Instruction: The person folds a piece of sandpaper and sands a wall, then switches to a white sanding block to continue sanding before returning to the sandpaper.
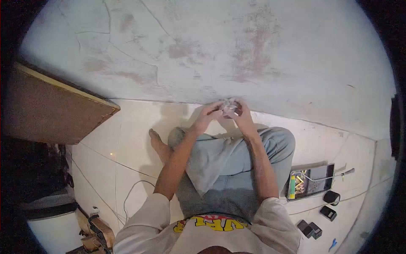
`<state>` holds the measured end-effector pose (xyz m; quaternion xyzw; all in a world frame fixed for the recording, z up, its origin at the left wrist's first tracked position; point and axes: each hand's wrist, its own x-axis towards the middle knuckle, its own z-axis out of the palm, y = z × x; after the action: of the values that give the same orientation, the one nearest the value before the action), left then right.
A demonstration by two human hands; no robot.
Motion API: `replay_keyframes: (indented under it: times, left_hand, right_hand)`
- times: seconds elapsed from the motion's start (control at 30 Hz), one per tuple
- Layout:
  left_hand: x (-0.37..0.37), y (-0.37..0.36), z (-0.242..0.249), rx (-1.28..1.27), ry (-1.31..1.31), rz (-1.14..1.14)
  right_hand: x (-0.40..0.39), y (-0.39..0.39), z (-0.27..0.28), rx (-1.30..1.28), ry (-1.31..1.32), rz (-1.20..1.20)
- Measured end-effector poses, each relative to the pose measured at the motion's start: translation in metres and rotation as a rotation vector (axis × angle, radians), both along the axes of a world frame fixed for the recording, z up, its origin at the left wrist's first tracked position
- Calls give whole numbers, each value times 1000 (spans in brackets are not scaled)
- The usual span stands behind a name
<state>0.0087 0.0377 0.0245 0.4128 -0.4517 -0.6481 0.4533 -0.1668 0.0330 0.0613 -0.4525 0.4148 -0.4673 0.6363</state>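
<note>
Both of my hands meet in front of my crossed legs, close to the base of the wall. Between them is a small object (229, 108), partly whitish and clear-looking, partly dark; its details are too small to make out. My left hand (207, 117) grips it from the left with bent fingers. From the right, my right hand (244, 118) holds the same object, thumb and fingers around its side. A grey cloth (207, 163) lies over my lap below the hands.
A black tray (311, 196) with small brass-coloured pieces and a green-yellow item sits on the tiled floor at right. Near it are dark blocks (328, 213) and a blue item (333, 244). A brown board (59, 106) stands left; a cable (125, 203) runs along the floor.
</note>
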Motion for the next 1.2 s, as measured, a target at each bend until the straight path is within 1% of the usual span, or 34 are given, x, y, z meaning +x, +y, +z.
replay_keyframes:
  times: [0.03, 0.07, 0.1, 0.13, 0.17, 0.23, 0.27, 0.3, 0.33, 0.37, 0.4, 0.43, 0.5, 0.53, 0.57, 0.6, 0.63, 0.67, 0.7, 0.73, 0.77, 0.8, 0.83, 0.87, 0.9, 0.93, 0.97, 1.0, 1.07, 1.1, 1.17, 1.2]
  left_hand:
    - [2, 1, -1, 148, 208, -13]
    - [5, 1, -2, 145, 206, -9]
    - [8, -1, -3, 189, 376, -46]
    - [11, -2, -4, 232, 547, -86]
    - [12, -4, -5, 228, 548, -90]
    - [8, -3, 3, 249, 584, -240]
    - [7, 0, 7, 245, 582, -246]
    - [7, 5, 7, 10, 227, -245]
    - [6, 7, 9, -223, -130, -237]
    - [4, 4, 8, -223, -131, -242]
    - [3, 0, 4, 15, 253, -313]
    - [2, -3, 0, 260, 636, -370]
    - [1, -2, 0, 300, 641, -352]
    - [0, -1, 5, 336, 647, -334]
    - [-2, -1, 7, 340, 644, -332]
    - [-2, -1, 6, 312, 623, -376]
    - [0, -2, -2, 284, 602, -421]
    - [3, -3, -18, 288, 601, -418]
    - [11, -5, -56, 222, 358, -287]
    - [11, -3, -60, 156, 116, -156]
    - [12, -5, -64, 167, 118, -152]
    - [8, -7, -39, 433, 446, -235]
    - [5, -2, -20, 695, 781, -308]
    - [5, 7, -10, 704, 789, -293]
    - [7, 15, 0, 131, 113, -287]
    - [10, 23, 3, -435, -567, -251]
    - [14, -2, -76, 91, 96, -244]
    - [12, -5, -72, 97, 97, -238]
    - [4, -7, -44, 472, 892, -490]
    - [-2, -4, -26, 473, 894, -489]
    - [-13, 6, 8, 647, 357, -12]
    - [-13, 7, 14, 646, 359, -15]
  right_hand:
    - [-1, -1, -2, -2, -3, 5]
    - [-2, -2, -5, -62, -35, 5]
    - [-3, -3, -8, -121, -67, 2]
    - [-2, -4, -12, -124, -66, 1]
    - [-3, -5, -15, -145, -16, -5]
    - [-3, -3, -7, -169, 36, -15]
    - [-3, -1, -3, -140, 138, -49]
    - [-3, 1, 1, -108, 239, -83]
    - [-4, -1, -5, -109, 238, -87]
    - [-5, -3, -14, -185, 314, -89]
    - [-4, -2, -15, -260, 391, -89]
    - [-5, -2, -17, -254, 390, -91]
    - [-4, -1, -18, -344, 576, -132]
    - [-4, -1, -21, -342, 572, -132]
    - [-4, -1, -25, -347, 499, -128]
    - [-3, -1, -28, -351, 426, -124]
    - [-2, 0, -23, -347, 423, -123]
    - [-2, 0, -18, -308, 512, -157]
    - [-2, 1, -13, -267, 602, -190]
    - [-1, 2, -10, -258, 602, -186]
    - [1, 4, -7, -287, 629, -224]
    - [3, 7, -8, -313, 656, -257]
    - [3, 8, -11, -299, 658, -242]
    - [3, 7, -14, -348, 702, -268]
    - [4, 7, -16, -399, 744, -293]
    - [5, 9, -16, -390, 743, -276]
    - [5, 9, -11, -376, 773, -257]
    - [4, 8, -9, -365, 803, -244]
    - [4, 6, -16, -350, 822, -235]
    - [3, 5, -20, -338, 844, -234]
    - [2, 2, -26, -310, 821, -255]
    - [3, 1, -22, -282, 797, -278]
